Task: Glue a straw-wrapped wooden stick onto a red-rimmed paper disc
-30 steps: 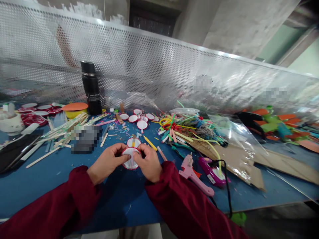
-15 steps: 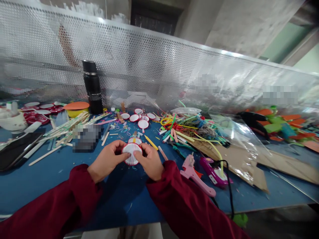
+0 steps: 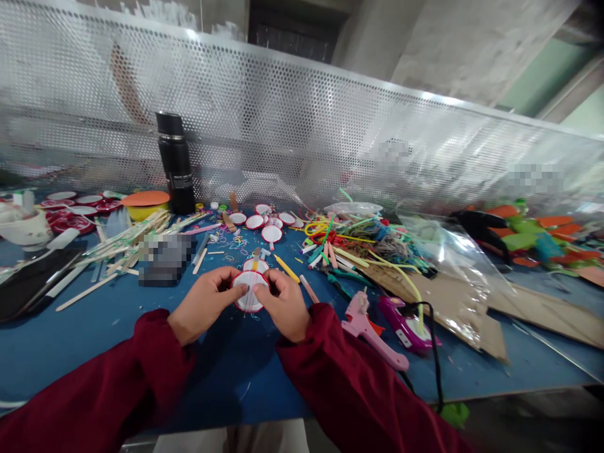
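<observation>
Between my two hands is a white disc with a red rim [image 3: 250, 301], tilted toward me. My left hand [image 3: 210, 299] grips its left side, with the thumb flat on the white face. On the opposite side my right hand [image 3: 283, 303] closes on it, the thumb pressing near the middle. Thin strands or a clear strip run down the disc's face; which of these I cannot tell. Just behind it, partly hidden, shows another red-rimmed white disc [image 3: 249, 265] with a yellowish stick piece [image 3: 255, 259] over it.
Several red-rimmed discs [image 3: 271, 234] lie farther back, near a black bottle [image 3: 177, 167]. Wooden sticks [image 3: 136, 242] and a blurred dark box [image 3: 165, 261] are left. On the right are a yellow pencil [image 3: 286, 268], pink glue gun [image 3: 370, 330], purple device [image 3: 408, 327], pipe cleaners [image 3: 368, 233] and cardboard [image 3: 438, 296].
My hands keep their hold on the disc and have barely moved. The view has shifted very slightly.
</observation>
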`<state>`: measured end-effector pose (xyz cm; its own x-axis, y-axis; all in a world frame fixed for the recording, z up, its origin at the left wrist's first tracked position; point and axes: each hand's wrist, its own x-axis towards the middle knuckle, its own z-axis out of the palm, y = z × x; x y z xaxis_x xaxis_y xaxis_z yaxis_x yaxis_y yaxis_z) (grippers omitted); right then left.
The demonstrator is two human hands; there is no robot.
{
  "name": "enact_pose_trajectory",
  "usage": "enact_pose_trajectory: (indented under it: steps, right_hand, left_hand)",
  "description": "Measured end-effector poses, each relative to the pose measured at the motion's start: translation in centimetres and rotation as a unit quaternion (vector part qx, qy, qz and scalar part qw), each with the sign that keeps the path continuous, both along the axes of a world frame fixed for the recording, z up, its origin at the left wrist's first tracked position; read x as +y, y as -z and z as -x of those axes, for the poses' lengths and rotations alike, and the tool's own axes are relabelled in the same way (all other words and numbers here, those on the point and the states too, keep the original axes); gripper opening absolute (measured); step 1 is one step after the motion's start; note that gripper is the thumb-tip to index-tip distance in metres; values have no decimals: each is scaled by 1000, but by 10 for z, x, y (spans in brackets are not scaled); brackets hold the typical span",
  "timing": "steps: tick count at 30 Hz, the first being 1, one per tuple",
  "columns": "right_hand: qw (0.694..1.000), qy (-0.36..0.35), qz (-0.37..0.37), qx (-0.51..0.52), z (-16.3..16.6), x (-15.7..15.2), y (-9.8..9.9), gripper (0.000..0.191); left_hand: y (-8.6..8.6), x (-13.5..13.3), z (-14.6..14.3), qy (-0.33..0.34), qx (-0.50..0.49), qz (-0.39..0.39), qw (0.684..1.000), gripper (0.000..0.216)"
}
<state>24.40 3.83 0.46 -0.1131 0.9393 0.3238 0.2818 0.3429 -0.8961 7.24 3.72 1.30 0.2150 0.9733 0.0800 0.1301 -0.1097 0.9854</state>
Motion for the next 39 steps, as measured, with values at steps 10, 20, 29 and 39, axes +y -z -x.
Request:
enact_pose_trajectory:
  steps: [10, 20, 29, 39]
  right_hand:
    - [1000, 11, -1, 21, 1, -2, -5, 16]
    - [1000, 27, 1, 14, 0, -3, -5, 17]
    - [999, 39, 4, -12, -2, -3, -4, 19]
    - [998, -39, 57, 3, -10, 2, -8, 18]
  left_hand:
    - [0, -1, 0, 15, 33, -4, 999, 27]
    - [3, 0, 0, 50, 2, 15, 999, 23]
    - [6, 0, 0, 63, -12, 42, 997, 19]
    - [-1, 1, 0, 60, -57, 71, 994, 28]
